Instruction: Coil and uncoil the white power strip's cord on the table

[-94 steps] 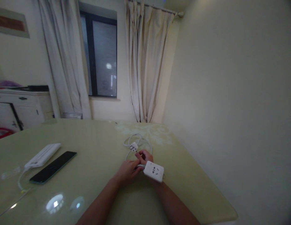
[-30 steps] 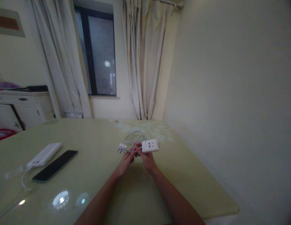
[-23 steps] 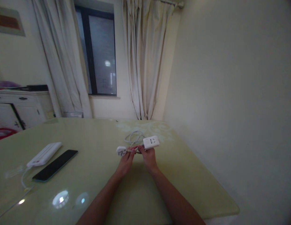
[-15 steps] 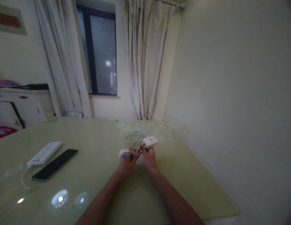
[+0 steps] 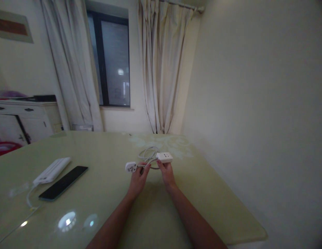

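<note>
Over the far middle of the pale green table [image 5: 176,214], my left hand [image 5: 138,177] pinches the white cable just behind a white plug [image 5: 131,167], which points left. My right hand [image 5: 165,171] grips the cable end of a small white socket block [image 5: 164,157], held just above the table. The white cable [image 5: 148,153] loops on the table behind both hands. Both hands are closed and close together.
A white power bank [image 5: 52,170] with a thin cable and a black phone [image 5: 63,186] lie at the table's left. A wall runs along the table's right edge. Curtains and a dark window stand behind; a white cabinet [image 5: 23,119] is far left.
The hands moved away from me with the socket block and plug. The plug went from lying on the cable coil to being held at the left, and the hands spread slightly apart.
</note>
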Tool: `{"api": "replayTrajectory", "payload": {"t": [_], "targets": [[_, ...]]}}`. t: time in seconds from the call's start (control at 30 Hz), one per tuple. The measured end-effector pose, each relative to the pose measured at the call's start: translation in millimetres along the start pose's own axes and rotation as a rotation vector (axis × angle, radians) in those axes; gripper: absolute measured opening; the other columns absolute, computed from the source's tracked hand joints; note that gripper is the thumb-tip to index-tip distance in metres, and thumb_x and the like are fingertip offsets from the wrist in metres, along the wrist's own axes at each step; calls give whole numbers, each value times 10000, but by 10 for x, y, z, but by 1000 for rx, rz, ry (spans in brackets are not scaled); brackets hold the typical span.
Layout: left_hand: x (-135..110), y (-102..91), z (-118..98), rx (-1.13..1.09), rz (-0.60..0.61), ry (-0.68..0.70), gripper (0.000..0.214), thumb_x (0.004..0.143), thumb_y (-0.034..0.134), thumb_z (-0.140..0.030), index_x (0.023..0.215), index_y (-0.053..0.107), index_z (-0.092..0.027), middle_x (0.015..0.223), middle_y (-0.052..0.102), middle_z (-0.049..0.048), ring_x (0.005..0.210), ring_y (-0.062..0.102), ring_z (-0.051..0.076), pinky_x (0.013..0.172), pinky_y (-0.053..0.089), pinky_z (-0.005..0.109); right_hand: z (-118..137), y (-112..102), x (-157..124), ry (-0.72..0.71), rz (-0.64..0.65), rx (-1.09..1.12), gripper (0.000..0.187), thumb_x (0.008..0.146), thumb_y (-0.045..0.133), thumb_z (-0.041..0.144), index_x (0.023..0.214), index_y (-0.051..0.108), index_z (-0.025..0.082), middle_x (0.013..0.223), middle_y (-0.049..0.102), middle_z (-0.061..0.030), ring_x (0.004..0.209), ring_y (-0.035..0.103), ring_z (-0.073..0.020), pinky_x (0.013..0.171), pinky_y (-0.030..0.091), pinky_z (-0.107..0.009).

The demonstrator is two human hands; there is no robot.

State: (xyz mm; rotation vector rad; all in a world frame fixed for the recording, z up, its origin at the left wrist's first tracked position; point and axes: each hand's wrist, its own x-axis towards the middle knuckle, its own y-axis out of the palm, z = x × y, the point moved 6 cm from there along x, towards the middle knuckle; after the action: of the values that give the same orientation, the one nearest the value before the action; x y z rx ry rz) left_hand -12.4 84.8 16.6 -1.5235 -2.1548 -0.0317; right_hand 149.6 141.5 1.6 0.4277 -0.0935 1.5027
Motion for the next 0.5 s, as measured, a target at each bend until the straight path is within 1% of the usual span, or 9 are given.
{"api": "replayTrajectory", "payload": {"t": [0.07,0.13,0.2,0.27,0.33,0.4,0.43,0.5], "targets": [[7,2,-1,-26,3,2,506,898,509,-650,968,678,-178,740,623,12,709,566,188,682,425,292,37,-49,-7,-15,-60,6,695,736,784,554,1266,578,155,1155,719,-143,1022,681,-257,898,530,-379],[7,14,1,-46,14,-3,512,903,503,-649,983,679,-176,769,643,20,736,580,195,704,431,298,68,-97,-17,-41,-118,7,854,720,813,514,1406,450,159,1214,693,-159,1007,682,-244,869,537,-359],[2,21,4,-42,11,-12,531,898,496,-665,977,678,-172,723,622,12,700,566,193,677,421,295,88,-131,-24,-64,-158,10,1001,715,825,493,1505,305,166,1271,663,-177,1002,682,-234,849,540,-337],[-3,19,-7,-30,0,-5,544,891,496,-678,961,677,-170,682,592,2,667,544,187,649,407,291,93,-148,-27,-72,-178,2,1071,729,813,506,1548,215,159,1291,649,-189,995,682,-228,834,539,-320],[-9,18,-23,-15,0,5,544,892,495,-681,946,677,-171,659,573,-5,648,531,182,633,399,287,89,-154,-28,-66,-180,-26,1072,748,787,538,1558,201,150,1277,657,-187,975,685,-226,817,538,-310],[-11,22,-24,0,11,-6,536,893,501,-679,946,676,-174,633,560,-13,623,525,178,618,393,285,92,-153,-36,-57,-173,-71,1026,768,759,565,1551,242,149,1237,679,-170,939,690,-223,795,533,-302],[-10,21,-22,4,14,-12,534,892,505,-678,948,678,-176,626,561,-14,616,527,179,613,395,285,96,-155,-43,-50,-173,-102,994,776,748,573,1541,277,146,1190,699,-155,908,692,-220,779,529,-296],[-5,11,-24,-5,5,-4,538,906,485,-671,937,688,-174,672,612,8,663,571,195,651,427,296,108,-163,-63,-25,-176,-188,925,797,723,586,1513,349,138,1001,737,-99,792,682,-207,710,509,-281]]}}
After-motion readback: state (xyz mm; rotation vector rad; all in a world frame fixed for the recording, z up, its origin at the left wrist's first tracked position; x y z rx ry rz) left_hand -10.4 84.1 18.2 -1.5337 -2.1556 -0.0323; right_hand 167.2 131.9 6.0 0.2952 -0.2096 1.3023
